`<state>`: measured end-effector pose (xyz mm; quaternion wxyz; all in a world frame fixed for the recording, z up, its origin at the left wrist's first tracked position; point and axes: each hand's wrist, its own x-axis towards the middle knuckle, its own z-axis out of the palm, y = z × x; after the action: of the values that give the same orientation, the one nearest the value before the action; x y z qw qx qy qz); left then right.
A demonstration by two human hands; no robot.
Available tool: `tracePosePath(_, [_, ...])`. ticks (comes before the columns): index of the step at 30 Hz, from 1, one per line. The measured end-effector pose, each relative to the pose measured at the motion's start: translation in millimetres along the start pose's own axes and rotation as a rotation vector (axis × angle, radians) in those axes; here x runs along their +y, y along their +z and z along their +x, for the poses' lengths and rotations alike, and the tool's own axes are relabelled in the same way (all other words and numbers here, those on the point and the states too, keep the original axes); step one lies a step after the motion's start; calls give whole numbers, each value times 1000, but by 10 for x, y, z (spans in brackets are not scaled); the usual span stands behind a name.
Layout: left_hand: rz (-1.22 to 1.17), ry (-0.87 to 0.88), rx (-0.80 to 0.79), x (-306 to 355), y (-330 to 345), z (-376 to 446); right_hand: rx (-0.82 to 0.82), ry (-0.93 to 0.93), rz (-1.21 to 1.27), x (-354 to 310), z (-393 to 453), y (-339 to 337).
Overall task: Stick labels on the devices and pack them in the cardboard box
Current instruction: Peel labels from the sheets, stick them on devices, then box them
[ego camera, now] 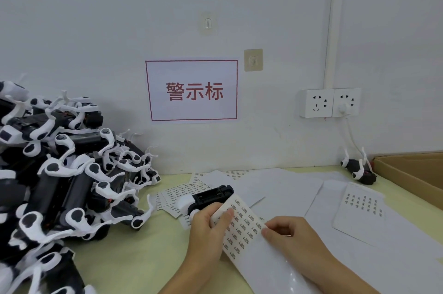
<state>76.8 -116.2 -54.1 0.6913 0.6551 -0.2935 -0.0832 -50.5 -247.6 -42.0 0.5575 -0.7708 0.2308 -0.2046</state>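
Devices [60, 174], black with white curved arms, lie heaped on the left of the pale green table [134, 257], reaching back to the wall. I see one device [206, 198] apart from the heap, just beyond my left hand [207, 229], which curls around it and also pins the near edge of a label sheet [242, 226] under the thumb. The sheet carries rows of small dark labels and bends toward me over the table. My right hand [287, 233] sits at the sheet's right edge, fingers bent and fingertips pinching at it; whether a label is lifted I cannot tell. More label sheets [175, 194] and blank backing papers [287, 188] are spread over the table behind. Another sheet with labels [362, 205] lies to the right. A single device [359, 169] rests against the wall by the cardboard box [412, 174], which stands open at the right edge. On the wall hang a red-framed sign [191, 90] and a double socket [330, 102] with one plug in.
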Motion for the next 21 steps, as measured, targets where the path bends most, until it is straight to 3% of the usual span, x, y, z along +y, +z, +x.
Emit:
tracePosePath(5, [177,169,104,-74,71,-2,24,12,45,17,3,-21])
tracePosePath(12, [582,579,201,-157,95,-26,156,35,84,35,36,-37])
tracePosePath(18, [706,798,-53,-175,158,-76,172,21,91,47,34,-22])
tracePosePath(21, [695,797,-89,-148,158,-63,111,1,88,44,25,18])
